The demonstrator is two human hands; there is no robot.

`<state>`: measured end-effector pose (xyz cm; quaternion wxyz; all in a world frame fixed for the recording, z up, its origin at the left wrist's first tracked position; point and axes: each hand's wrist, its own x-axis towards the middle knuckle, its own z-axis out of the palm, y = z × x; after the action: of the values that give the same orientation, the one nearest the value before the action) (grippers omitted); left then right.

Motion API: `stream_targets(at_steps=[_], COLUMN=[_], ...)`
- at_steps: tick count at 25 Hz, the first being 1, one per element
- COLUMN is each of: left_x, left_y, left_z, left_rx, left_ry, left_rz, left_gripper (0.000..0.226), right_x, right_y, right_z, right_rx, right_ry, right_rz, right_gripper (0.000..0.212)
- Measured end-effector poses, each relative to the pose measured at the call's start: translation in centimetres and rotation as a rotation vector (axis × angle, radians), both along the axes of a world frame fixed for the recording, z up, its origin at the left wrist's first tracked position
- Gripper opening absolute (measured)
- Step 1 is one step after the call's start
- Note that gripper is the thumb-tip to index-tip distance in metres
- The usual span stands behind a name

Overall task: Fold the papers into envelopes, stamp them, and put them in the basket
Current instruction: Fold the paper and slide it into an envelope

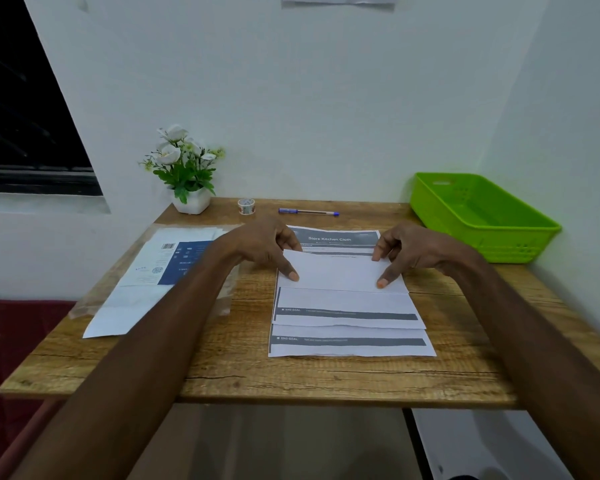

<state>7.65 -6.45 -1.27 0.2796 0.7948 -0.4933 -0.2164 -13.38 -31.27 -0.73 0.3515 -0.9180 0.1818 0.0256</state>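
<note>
The person sits at a wooden table (222, 372) with a small pile of printed papers (350, 327) lying in front of them. The top paper (340, 271) has its near part folded up and away, so the blank back shows. Its long side runs from left to right, and the fold line lies along the near edge of that flap.

The left hand (264, 245) holds the flap's far left corner, with the thumb pressing flat on the white side. The right hand (407, 251) does the same at the far right corner, thumb down on the paper, other fingers curled at the edge. Both hands are equally near, 1 at each end.

I think the next move is to press along the fold, which lies just toward the person from both thumbs.

The green basket (520, 237) waits at the far right, well apart from the papers. It looks bare inside. A blue pen (309, 212) and a roll of tape (246, 206) lie beyond the hands.
</note>
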Motion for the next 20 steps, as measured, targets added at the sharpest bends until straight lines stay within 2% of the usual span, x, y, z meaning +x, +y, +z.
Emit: stream_targets(at_steps=[5,10,16,20], left_x=[-0.5,-1.8,-2.6,-3.1], left_y=[0.5,0.8,2.4,3.0], left_z=[0.8,1.3,0.1,-0.7], left_rx=[-0.163,-0.307,-0.421,-0.355], left_ry=[0.152,0.192,0.125,0.036], left_rz=[0.072,0.136,0.153,0.148], left_gripper=[0.022,0.022,0.016,0.027], right_x=[-0.7,-1.3,-2.3,-3.5], right_y=[0.0,0.1,1.6,2.6], right_z=[0.8,1.3,-0.2,-1.4], right_rx=[0.072,0.097,0.094,0.035], right_ry=[-0.081,-0.143,-0.29,-0.28], right_rz=[0.052,0.03,-0.02,0.012], right_gripper=[0.044,0.034,0.028,0.027])
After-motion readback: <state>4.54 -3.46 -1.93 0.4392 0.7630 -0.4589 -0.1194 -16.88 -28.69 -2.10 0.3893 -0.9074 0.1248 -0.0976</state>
